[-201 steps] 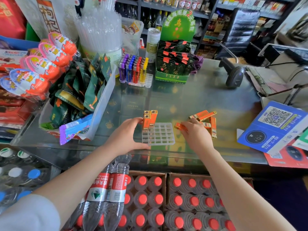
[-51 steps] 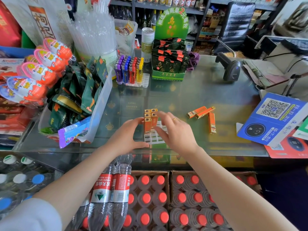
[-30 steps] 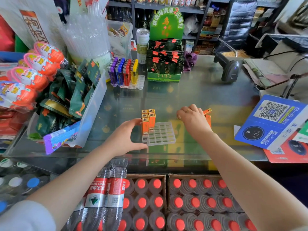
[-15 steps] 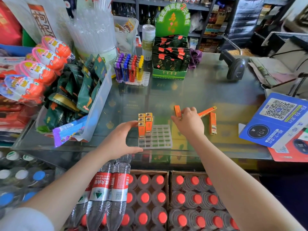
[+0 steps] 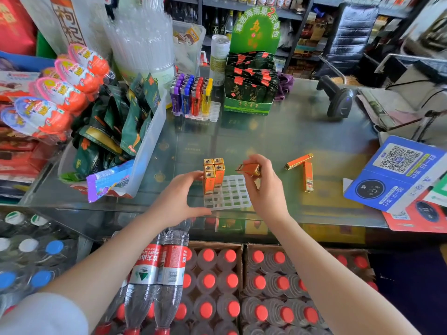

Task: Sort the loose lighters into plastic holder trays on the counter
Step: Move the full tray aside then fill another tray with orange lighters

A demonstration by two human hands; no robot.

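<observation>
Right hand (image 5: 264, 187): I see it pinching one orange lighter (image 5: 248, 169) above the clear tray (image 5: 229, 197).
Left hand (image 5: 180, 201): spread, fingertips bracing tray edge, probably touching standing lighters (image 5: 214, 174).
Loose: two lighters (image 5: 303, 169) on glass counter (image 5: 278, 131).

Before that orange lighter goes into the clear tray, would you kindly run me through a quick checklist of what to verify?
1. Lighter held: ok. The right hand pinches an orange lighter above the clear holder tray.
2. Tray steadied: ok. The left hand rests at its left edge.
3. Free slots: ok. Five standing lighters fill the far left corner; the other cells look empty.
4. Lighter orientation: not ok. It lies roughly level and needs turning upright.
5. Which end goes down: cannot tell.
6. Work left: ok. Two loose lighters lie on the glass counter to the right.
</observation>
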